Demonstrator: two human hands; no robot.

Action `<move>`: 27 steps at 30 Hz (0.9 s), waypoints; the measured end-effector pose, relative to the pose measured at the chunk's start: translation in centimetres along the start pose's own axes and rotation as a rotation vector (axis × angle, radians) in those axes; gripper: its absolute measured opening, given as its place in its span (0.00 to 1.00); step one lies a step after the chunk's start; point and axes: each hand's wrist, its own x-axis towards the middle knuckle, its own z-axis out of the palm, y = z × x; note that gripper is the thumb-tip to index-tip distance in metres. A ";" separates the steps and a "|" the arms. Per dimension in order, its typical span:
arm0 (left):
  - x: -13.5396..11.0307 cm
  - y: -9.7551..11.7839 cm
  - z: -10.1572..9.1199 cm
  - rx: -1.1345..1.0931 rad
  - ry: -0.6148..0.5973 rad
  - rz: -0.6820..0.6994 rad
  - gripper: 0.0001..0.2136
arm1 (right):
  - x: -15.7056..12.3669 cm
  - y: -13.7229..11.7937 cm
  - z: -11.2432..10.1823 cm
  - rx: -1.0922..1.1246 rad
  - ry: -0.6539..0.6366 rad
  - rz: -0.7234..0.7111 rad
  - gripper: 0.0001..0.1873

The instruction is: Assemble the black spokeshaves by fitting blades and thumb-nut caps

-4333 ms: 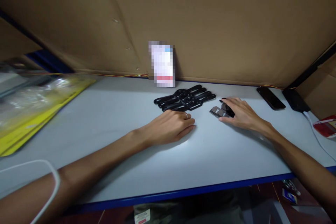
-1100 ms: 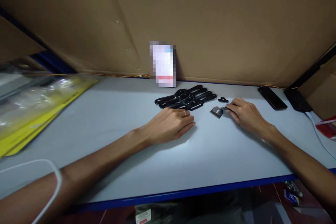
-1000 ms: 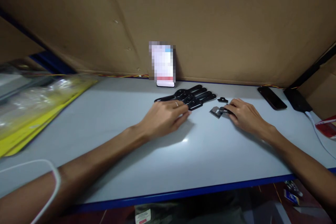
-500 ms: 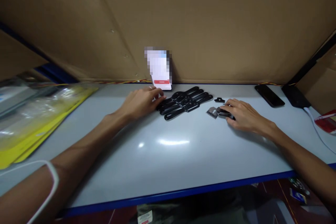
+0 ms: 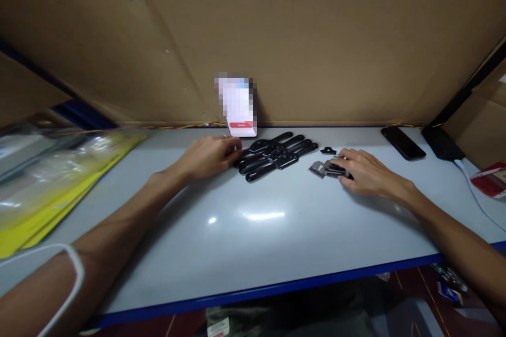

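Several flat black slotted plastic pieces (image 5: 276, 154) lie in a heap on the pale table (image 5: 253, 231), near its back edge. My left hand (image 5: 209, 155) rests at the left end of the heap, fingers curled against the pieces. My right hand (image 5: 366, 171) lies to the right with its fingertips pressed on small grey and black metal parts (image 5: 326, 169). One small black part (image 5: 328, 150) lies loose between the heap and my right hand. A phone (image 5: 238, 108) with a lit screen leans against the cardboard wall behind the heap.
Yellow packets under clear plastic (image 5: 55, 179) fill the table's left side. A dark phone (image 5: 403, 142) and a black block with a white cable (image 5: 443, 143) lie at the back right, a red packet (image 5: 490, 179) at the right edge. Cardboard walls close the back.
My left hand has moved from in front of the black heap up to its left end, near the leaning phone. My right hand has stayed on the small parts.
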 end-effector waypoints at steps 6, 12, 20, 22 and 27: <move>0.1 -0.1 0.7 -0.039 0.009 0.009 0.16 | 0.1 0.5 -1.1 0.037 0.062 0.004 0.15; 0.5 -0.8 1.2 -0.104 -0.001 0.023 0.14 | 0.1 3.3 -3.2 0.025 0.382 0.342 0.28; 0.8 -0.6 1.6 -0.107 0.004 0.044 0.15 | 0.1 6.0 -2.9 0.009 0.364 0.408 0.21; 0.7 -0.3 1.8 -0.091 0.029 0.020 0.13 | 0.2 6.5 -2.5 0.009 0.317 0.387 0.17; 0.2 1.0 1.1 -0.036 0.120 -0.028 0.10 | 0.2 6.9 -2.4 -0.008 0.236 0.385 0.13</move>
